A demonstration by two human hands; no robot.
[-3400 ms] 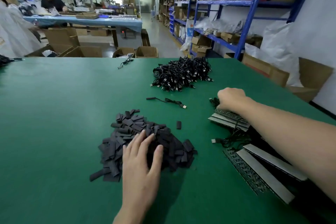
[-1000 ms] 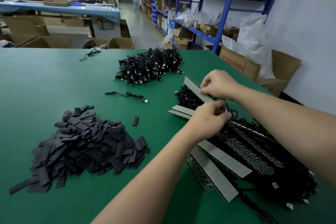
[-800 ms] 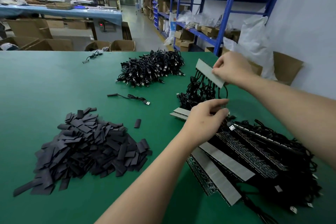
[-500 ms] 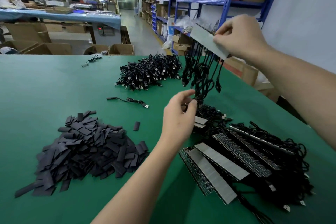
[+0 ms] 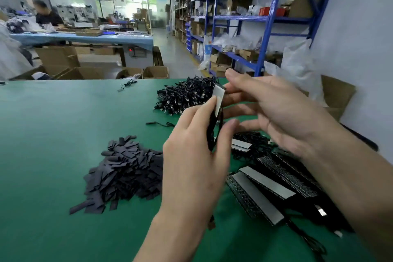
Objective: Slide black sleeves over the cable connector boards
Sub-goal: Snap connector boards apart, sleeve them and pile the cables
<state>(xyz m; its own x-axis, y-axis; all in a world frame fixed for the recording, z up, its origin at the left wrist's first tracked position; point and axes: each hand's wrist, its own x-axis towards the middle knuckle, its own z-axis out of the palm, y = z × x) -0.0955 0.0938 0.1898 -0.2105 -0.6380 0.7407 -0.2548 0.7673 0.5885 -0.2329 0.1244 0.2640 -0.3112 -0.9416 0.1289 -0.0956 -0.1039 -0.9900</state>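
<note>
Head view — we have lifted one strip [image 5: 219,100] of connector boards off the stack [image 5: 265,183] at the right and brought it up before us, above the table [image 5: 53,134]. Our right hand [image 5: 276,112] pinches its upper end. Our left hand [image 5: 191,155], only reaching a moment ago, now closes round the dangling cables [image 5: 212,132]. The sleeves [image 5: 127,170] lie heaped at the left, untouched — so we judge sleeving not yet begun; one cable must first be singled out.

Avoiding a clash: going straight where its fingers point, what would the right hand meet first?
Probably the grey-backed strip at the fingertips of the right hand, then the left hand gripping the strip's cables. Depth is unclear.
</note>
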